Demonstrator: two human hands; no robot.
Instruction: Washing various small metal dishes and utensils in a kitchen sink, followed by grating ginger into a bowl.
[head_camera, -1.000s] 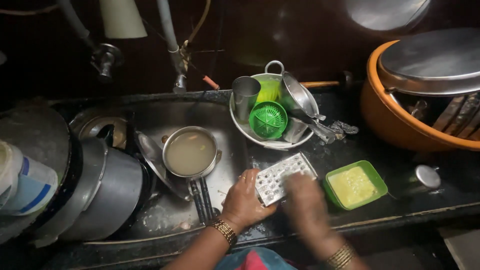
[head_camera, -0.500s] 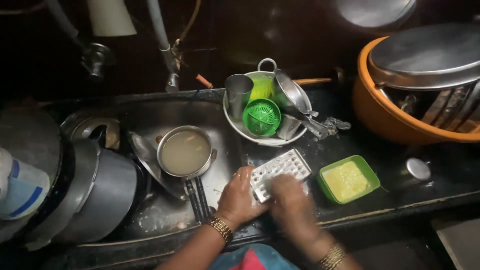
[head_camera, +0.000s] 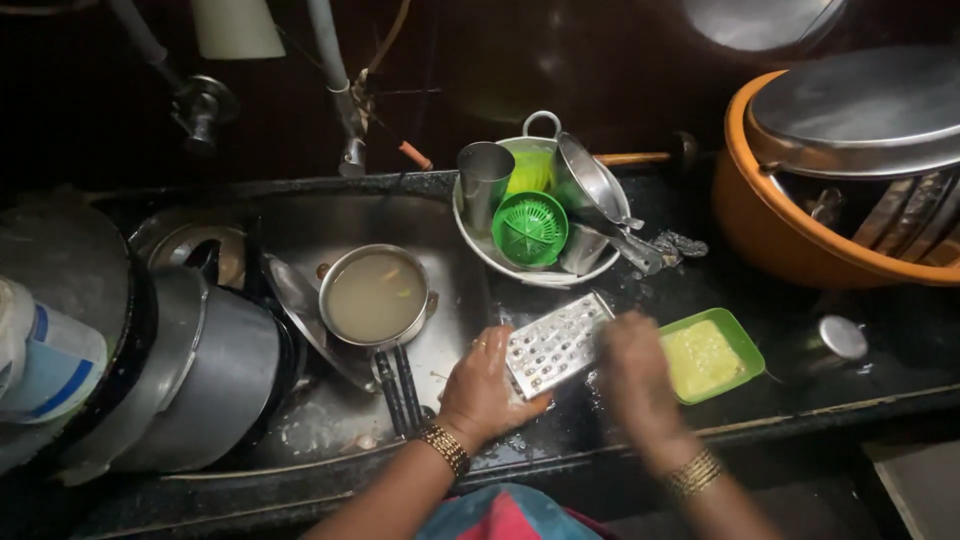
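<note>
Left hand (head_camera: 487, 388) grips grater (head_camera: 556, 344) over sink (head_camera: 300, 225) edge — right hand (head_camera: 635, 375) blurred against it, grip unclear.

open path: bare wet black counter strip (head_camera: 640, 285)
blocked right: green rectangular soap tray (head_camera: 712, 355)
blocked left: steel saucepan of murky water (head_camera: 375, 296)

Wet black counter (head_camera: 760, 420) with sink (head_camera: 300, 225). On counter: green soap tray (head_camera: 745, 345), white bowl (head_camera: 480, 245) of utensils, orange tub (head_camera: 760, 230), small steel cup (head_camera: 825, 345). In sink: saucepan (head_camera: 375, 295), big pots (head_camera: 200, 370).
</note>
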